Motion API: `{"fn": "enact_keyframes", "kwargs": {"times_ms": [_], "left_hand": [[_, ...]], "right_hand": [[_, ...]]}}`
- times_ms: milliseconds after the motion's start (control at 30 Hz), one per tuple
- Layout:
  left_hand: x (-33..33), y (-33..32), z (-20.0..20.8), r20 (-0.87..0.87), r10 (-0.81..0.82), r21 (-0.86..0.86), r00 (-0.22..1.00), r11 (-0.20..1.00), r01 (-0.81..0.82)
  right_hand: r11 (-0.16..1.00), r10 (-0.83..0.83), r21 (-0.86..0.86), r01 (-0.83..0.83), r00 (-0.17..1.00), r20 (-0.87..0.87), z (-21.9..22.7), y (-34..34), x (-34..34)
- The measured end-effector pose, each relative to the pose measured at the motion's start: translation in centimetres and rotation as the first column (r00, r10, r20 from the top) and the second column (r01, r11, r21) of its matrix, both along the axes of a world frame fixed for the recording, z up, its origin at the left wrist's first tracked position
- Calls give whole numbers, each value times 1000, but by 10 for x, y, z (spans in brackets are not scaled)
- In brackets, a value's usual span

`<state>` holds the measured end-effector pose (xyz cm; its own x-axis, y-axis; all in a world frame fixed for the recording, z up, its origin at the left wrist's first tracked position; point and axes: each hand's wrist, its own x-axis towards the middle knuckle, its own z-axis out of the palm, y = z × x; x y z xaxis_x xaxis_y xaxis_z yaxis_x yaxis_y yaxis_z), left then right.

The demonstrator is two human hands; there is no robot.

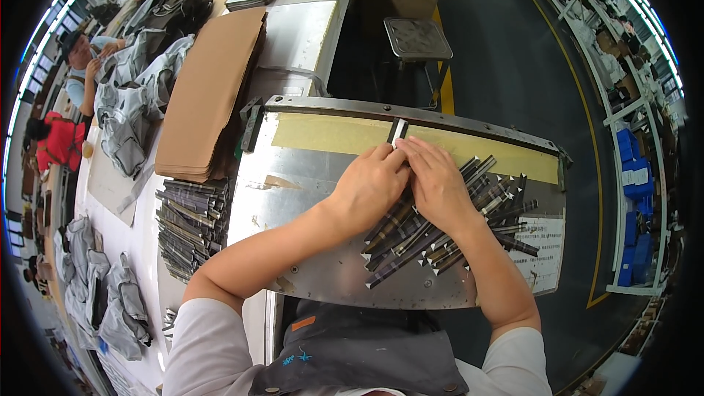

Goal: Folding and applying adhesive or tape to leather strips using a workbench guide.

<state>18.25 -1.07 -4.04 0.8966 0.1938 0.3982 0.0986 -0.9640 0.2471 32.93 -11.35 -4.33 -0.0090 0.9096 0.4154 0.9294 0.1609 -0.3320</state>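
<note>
A narrow dark fabric strip (393,132) with a white band along it lies near the far edge of a metal work plate (293,235), over a yellow tape band. My left hand (372,178) is closed, its fingertips pinching the strip's near part. Against it, my right hand (438,180) presses bent fingers onto the same strip from the right. The fingers hide most of the strip. A loose heap of dark plaid fabric strips (425,242), several with white pointed ends, spreads under and beside my right hand.
Left of the plate lies a dense pile of similar strips (194,220) and a stack of brown cardboard sheets (213,88). Grey garments (121,128) cover the table beyond, where other people work. A metal stool (418,38) stands ahead; shelving with blue bins (634,176) is at right.
</note>
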Motion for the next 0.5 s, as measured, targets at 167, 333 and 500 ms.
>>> {"fn": "enact_keyframes", "kwargs": {"times_ms": [167, 333, 500], "left_hand": [[0, 13, 9, -281, 73, 46, 957, 997, -63], [5, 13, -14, -43, 173, 207, 984, 965, -160], [7, 11, -9, -54, 168, 174, 984, 972, -157]], "right_hand": [[993, -100, -67, 101, 995, 11, 5, -4, -2], [991, -127, -28, 130, 988, 91, -4, -1, -1], [986, -145, -74, 152, 984, 101, -5, -1, 1]]}}
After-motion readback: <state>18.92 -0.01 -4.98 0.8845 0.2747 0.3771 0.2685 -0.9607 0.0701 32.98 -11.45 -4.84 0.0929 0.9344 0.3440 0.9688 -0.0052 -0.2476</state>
